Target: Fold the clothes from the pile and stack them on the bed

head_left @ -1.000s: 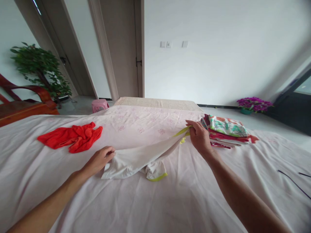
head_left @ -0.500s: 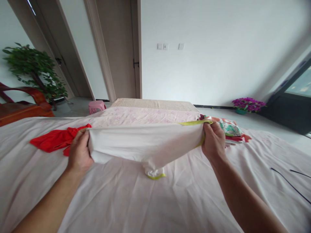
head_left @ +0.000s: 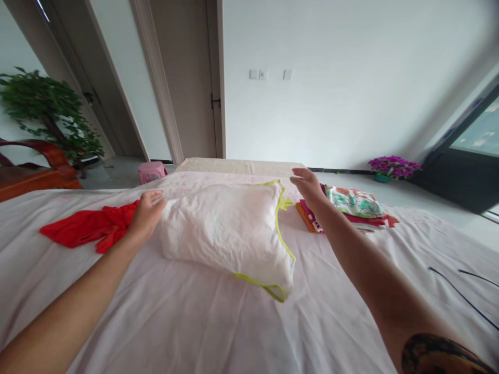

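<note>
A white sleeveless top (head_left: pixel 222 223) with yellow-green trim lies spread on the pale bed sheet (head_left: pixel 241 332). Its trimmed openings and a strap loop face right, and its plain end faces left. My left hand (head_left: pixel 148 210) is beside that plain end with fingers loosely apart; it seems not to grip the cloth. Beyond the top's upper right corner, my right hand (head_left: pixel 306 183) is raised with fingers spread, holding nothing. A crumpled red garment (head_left: pixel 88 226) lies just left of my left hand. Folded clothes (head_left: pixel 354 201) with a floral piece on top are partly behind my right forearm.
An orange and magenta folded cloth (head_left: pixel 309 217) sits left of the floral pile. Two dark cords (head_left: pixel 460 293) cross the sheet at right. Past the bed stand a pink stool (head_left: pixel 152 171), a wooden armchair (head_left: pixel 42 166), a leafy plant (head_left: pixel 47 109) and purple flowers (head_left: pixel 394 167).
Both hands have let go of the stretched white top, which now lies spread on the sheet. My right hand has moved left and up; my left hand has shifted slightly right and up.
</note>
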### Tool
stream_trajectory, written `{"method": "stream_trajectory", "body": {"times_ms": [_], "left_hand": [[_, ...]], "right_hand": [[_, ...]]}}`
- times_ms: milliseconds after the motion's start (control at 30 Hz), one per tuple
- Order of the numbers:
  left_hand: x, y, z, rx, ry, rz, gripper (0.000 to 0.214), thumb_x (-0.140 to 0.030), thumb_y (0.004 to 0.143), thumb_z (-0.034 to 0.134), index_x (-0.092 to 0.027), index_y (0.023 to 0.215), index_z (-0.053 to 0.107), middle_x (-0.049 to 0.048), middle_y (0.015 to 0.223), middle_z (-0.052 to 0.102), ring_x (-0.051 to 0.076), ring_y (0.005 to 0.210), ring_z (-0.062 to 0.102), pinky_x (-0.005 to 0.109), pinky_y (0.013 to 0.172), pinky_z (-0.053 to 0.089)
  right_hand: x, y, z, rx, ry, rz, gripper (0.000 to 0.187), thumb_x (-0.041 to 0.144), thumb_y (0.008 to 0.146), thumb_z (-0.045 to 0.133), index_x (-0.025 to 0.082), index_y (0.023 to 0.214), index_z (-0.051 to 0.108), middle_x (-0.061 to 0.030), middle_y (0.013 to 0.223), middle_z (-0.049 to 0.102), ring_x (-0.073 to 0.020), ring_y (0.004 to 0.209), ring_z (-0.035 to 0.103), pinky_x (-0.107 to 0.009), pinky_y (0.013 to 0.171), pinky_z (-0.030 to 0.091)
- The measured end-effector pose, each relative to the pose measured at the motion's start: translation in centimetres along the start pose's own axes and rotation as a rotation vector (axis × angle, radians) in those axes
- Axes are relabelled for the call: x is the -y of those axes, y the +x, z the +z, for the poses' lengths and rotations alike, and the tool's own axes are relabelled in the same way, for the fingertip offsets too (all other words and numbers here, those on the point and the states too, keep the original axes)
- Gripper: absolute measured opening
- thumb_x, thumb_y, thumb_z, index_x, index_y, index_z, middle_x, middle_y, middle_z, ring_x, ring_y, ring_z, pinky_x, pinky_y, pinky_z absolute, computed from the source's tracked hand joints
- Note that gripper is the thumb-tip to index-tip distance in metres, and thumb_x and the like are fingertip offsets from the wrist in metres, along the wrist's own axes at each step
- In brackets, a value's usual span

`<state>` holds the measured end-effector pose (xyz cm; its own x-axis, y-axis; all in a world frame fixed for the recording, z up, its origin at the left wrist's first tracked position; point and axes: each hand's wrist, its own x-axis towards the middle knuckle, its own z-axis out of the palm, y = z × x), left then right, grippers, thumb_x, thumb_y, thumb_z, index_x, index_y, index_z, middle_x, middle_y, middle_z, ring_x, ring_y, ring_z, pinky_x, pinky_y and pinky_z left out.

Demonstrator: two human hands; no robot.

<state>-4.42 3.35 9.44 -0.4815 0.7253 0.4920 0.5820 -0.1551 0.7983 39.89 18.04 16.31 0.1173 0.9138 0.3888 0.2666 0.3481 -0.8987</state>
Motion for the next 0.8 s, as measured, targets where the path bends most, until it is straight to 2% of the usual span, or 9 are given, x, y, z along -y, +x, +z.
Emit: {"method": "stream_trajectory", "body": {"times_ms": [67,167,233,267,333,400,533,633,800], "left_hand": [[1.5,-2.0,-0.1,0.125,0.039,-0.03,0.034,-0.04,0.075,0.066,-0.019,0.101,0.061,0.0096,0.106,0.069,0.025,0.099,0.066,0.042,0.084,0.055],[3.1,-5.9,-1.3,0.442,0.163,-0.05,0.031,-0.043,0.075,0.065,-0.021,0.096,0.065,0.0076,0.105,0.07,0.025,0.1,0.067,0.038,0.085,0.055],[3.9,-8.0,-2.3,0.632,0.275,0.018,0.031,-0.039,0.076,0.063,-0.022,0.102,0.066,0.0058,0.111,0.069,0.024,0.105,0.066,0.036,0.091,0.053],[4.3,-8.8,-2.8,0.684,0.328,0.072,0.033,-0.035,0.075,0.063,-0.024,0.106,0.066,0.0048,0.116,0.068,0.024,0.109,0.064,0.036,0.095,0.051],[4.7,-9.8,-3.5,0.724,0.431,0.177,0.041,-0.027,0.073,0.06,-0.027,0.114,0.065,0.0028,0.125,0.064,0.024,0.118,0.06,0.034,0.101,0.048],[5.0,-10.3,-3.8,0.692,0.536,0.232,0.045,-0.024,0.074,0.056,-0.028,0.118,0.063,0.0026,0.131,0.061,0.023,0.121,0.059,0.032,0.099,0.049],[5.0,-10.9,-3.6,0.558,0.694,0.368,0.029,-0.024,0.085,0.049,-0.027,0.108,0.067,0.0053,0.127,0.065,0.023,0.112,0.064,0.034,0.092,0.051],[4.8,-10.9,-3.4,0.47,0.745,0.463,0.027,-0.024,0.091,0.044,-0.027,0.105,0.067,0.0045,0.12,0.069,0.022,0.105,0.066,0.032,0.084,0.051],[4.6,-9.8,-4.2,0.299,0.808,0.446,0.028,-0.027,0.094,0.044,-0.026,0.11,0.067,0.004,0.109,0.074,0.022,0.09,0.069,0.03,0.071,0.046]], "right_hand": [[-1.9,-3.3,0.0,0.176,-0.054,-0.004,0.031,0.034,0.071,0.068,0.017,0.096,0.069,-0.0075,0.093,0.071,-0.02,0.081,0.063,-0.033,0.07,0.05],[-3.4,-10.1,-1.0,0.555,-0.076,-0.002,0.027,0.041,0.081,0.063,0.017,0.092,0.07,-0.0051,0.083,0.07,-0.0178,0.076,0.062,-0.03,0.069,0.05],[-3.2,-14.1,-2.2,0.884,-0.173,-0.041,0.025,0.037,0.082,0.065,0.019,0.097,0.072,-0.0049,0.089,0.07,-0.018,0.079,0.062,-0.029,0.07,0.05],[-3.0,-15.7,-2.8,1.016,-0.244,-0.078,0.029,0.032,0.078,0.07,0.02,0.104,0.071,-0.0051,0.097,0.071,-0.019,0.085,0.063,-0.03,0.074,0.05],[-2.4,-18.2,-3.7,1.14,-0.396,-0.223,0.043,0.021,0.07,0.074,0.023,0.113,0.069,-0.0059,0.109,0.068,-0.022,0.099,0.062,-0.034,0.085,0.05],[-2.2,-19.9,-4.1,1.123,-0.521,-0.364,0.047,0.013,0.07,0.071,0.023,0.115,0.068,-0.0067,0.115,0.066,-0.0235,0.107,0.059,-0.036,0.093,0.047],[-3.0,-21.4,-3.4,0.952,-0.716,-0.5,0.019,0.013,0.088,0.054,0.021,0.097,0.069,-0.0068,0.098,0.069,-0.0211,0.093,0.061,-0.033,0.084,0.049],[-3.5,-20.8,-2.9,0.786,-0.729,-0.485,0.023,0.018,0.096,0.045,0.022,0.092,0.067,-0.0065,0.089,0.069,-0.0204,0.085,0.062,-0.032,0.078,0.05],[-3.2,-18.4,-3.2,0.467,-0.5,-0.404,0.023,0.027,0.097,0.046,0.023,0.103,0.068,-0.0082,0.097,0.071,-0.0228,0.091,0.064,-0.037,0.081,0.054]]}}
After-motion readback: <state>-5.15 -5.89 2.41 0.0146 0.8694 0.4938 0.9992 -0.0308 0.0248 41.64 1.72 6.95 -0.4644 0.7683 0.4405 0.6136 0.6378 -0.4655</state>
